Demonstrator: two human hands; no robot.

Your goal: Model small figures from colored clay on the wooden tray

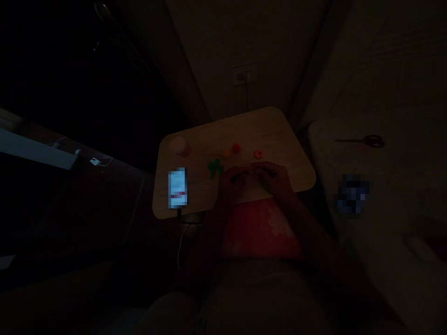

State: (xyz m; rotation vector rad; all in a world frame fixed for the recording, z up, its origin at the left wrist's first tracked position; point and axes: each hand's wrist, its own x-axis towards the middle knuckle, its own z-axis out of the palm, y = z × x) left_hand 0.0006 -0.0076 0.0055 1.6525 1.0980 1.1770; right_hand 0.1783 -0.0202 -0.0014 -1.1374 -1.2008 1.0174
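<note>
In dim light, my left hand point(230, 184) and my right hand point(275, 179) rest close together over the near edge of a small wooden table point(209, 132). The fingers of both hands are curled in toward each other; whatever is between the fingertips is too dark to make out. Left of my left hand lies a green, branching piece point(215, 167). An orange lump point(227, 152) and a red round lump point(236, 148) sit side by side beyond the hands. Just past my right fingertips is an orange-red piece with a dark centre point(259, 154).
A lit phone point(178, 188) lies at the table's left, a cable below it. Behind it are a pale round object point(177, 145) and a small reddish one point(187, 151). Scissors point(363, 141) lie on the pale surface at right. A wall socket point(244, 74) is behind the table.
</note>
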